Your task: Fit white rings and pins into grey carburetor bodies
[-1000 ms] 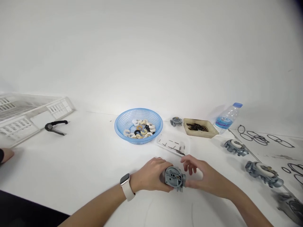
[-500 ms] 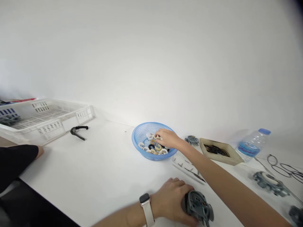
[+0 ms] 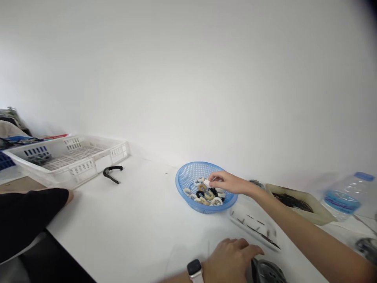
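My left hand [image 3: 232, 260], with a watch on its wrist, is wrapped around a dark grey metal carburetor [image 3: 269, 272] at the bottom edge, where part of it is cut off. My right hand [image 3: 226, 182] reaches into a blue plastic mesh basket [image 3: 203, 208]. Its thumb and fingers pinch a white carburetor float [image 3: 207, 183]. Several C-shaped floats [image 3: 209, 195] in white, tan and black lie in the basket below my fingers.
A white tray [image 3: 250, 232] with thin metal pins lies beside the basket. Behind my right arm are a beige box [image 3: 319, 210] of dark rings and a water bottle [image 3: 343, 200]. Black-handled pliers [image 3: 111, 175], a white crate [image 3: 85, 173] and another person's sleeve [image 3: 32, 212] are left.
The view has shifted, so the basket and crate appear lower and farther right. My right hand has lifted slightly with a white float between its fingers. My left hand still holds the carburetor.
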The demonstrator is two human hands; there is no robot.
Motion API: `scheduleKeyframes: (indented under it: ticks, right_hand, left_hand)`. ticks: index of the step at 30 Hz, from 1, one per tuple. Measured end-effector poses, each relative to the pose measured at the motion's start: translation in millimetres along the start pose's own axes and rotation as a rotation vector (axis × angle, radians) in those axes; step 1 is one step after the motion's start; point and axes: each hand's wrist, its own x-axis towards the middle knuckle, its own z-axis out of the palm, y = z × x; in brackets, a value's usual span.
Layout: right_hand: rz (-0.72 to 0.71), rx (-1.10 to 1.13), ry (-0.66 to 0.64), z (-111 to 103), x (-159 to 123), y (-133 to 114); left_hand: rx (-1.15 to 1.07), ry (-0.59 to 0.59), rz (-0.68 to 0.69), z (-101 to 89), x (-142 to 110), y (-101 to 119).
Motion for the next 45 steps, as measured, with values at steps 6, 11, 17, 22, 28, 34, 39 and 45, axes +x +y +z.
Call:
scheduleKeyframes:
  ticks: [6,11,17,22,28,34,39,45]
  right_hand:
    - [0.085,0.406,0.008,6.0,-141.4,8.4]
    - [0.113,0.969,0.155,37.9,-199.5,37.1]
    - [0.074,0.719,0.319,61.0,-223.2,44.8]
    - [-0.066,-0.002,0.515,77.8,-230.2,41.8]
    - [-0.119,-0.032,0.433,89.3,-227.1,45.1]
    - [-0.131,0.047,0.427,104.9,-218.6,47.1]
    - [-0.123,0.039,0.422,102.8,-217.4,49.0]
    - [-0.091,0.072,0.385,93.2,-222.0,47.3]
  left_hand:
    - [-0.075,0.083,-0.043,-2.0,-8.7,15.2]
    - [-0.053,0.063,-0.039,-9.7,-9.1,26.6]
    - [-0.052,0.055,-0.037,-14.2,-9.4,32.2]
    - [-0.123,0.148,0.05,-14.4,-12.4,29.5]
    - [-0.127,0.162,0.116,-15.5,-14.6,33.4]
    - [-0.12,0.132,0.114,-17.6,-13.5,35.8]
    - [-0.135,0.158,0.106,-20.4,-13.2,35.5]
    - [-0.185,0.185,0.092,-17.3,-14.1,37.0]
